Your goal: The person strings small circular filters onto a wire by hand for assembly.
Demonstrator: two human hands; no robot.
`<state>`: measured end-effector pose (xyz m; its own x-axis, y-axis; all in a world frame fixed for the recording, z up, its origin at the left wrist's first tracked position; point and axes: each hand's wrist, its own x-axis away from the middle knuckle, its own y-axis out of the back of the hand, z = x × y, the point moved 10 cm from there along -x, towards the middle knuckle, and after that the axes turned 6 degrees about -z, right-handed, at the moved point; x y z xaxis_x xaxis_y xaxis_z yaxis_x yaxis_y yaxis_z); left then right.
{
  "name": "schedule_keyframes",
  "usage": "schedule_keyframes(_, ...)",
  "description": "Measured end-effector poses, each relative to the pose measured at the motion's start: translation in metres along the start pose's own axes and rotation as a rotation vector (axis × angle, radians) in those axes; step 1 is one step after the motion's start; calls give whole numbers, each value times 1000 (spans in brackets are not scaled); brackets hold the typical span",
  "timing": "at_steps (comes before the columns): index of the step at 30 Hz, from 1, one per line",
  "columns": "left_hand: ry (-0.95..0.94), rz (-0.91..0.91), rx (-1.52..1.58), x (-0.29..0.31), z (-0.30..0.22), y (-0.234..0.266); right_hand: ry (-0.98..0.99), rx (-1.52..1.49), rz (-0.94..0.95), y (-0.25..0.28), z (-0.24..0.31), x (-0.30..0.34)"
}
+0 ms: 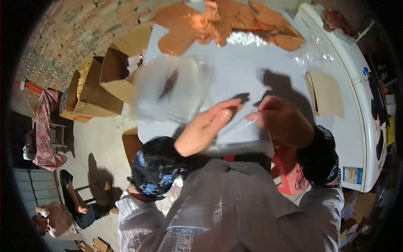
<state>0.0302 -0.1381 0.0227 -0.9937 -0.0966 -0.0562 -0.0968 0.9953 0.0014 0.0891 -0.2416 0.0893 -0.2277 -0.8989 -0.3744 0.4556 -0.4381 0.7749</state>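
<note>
Clearly, bag: a clear plastic bag (170,90) with a dark printed patch, blurred, hangs above the left part of the white table (252,71), up and left of the left hand.
Left hand: the left hand (205,126) lies flat with fingers stretched toward the right hand, holding nothing that can be made out; whether it touches the blurred bag cannot be told.
Right hand: the right hand (283,119) is closed, fingertips pinched on the thin clear plastic sheets (237,126) that run between the two hands.
Sleeves: dark patterned arm covers (157,166) sit on both forearms over a grey striped shirt.
Table top: brown flat pieces (226,21) pile at the far edge; a stack of tan cards (325,92) lies to the right, apart from the hands.
Surroundings: open cardboard boxes (105,84) stand left of the table; a white appliance (357,84) stands on the right; a red stool (285,168) shows below the right hand.
Other person: a seated person (63,210) is at lower left, well apart.
</note>
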Motion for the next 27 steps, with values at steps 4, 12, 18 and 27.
schedule_keyframes(4, 79, 165, 763, -37, -25, -39, -16, -291, -150, 34, -5, -43)
schedule_keyframes(12, 122, 26, 509, -45, -23, -2, -417, -1014, -204, 22, -56, -67)
schedule_keyframes(18, 117, -179, 279, -41, -1, 29, -600, -958, -222, 3, -76, -67)
schedule_keyframes(27, 350, -27, -107, -21, 24, 70, -593, -612, -107, 0, -94, -41)
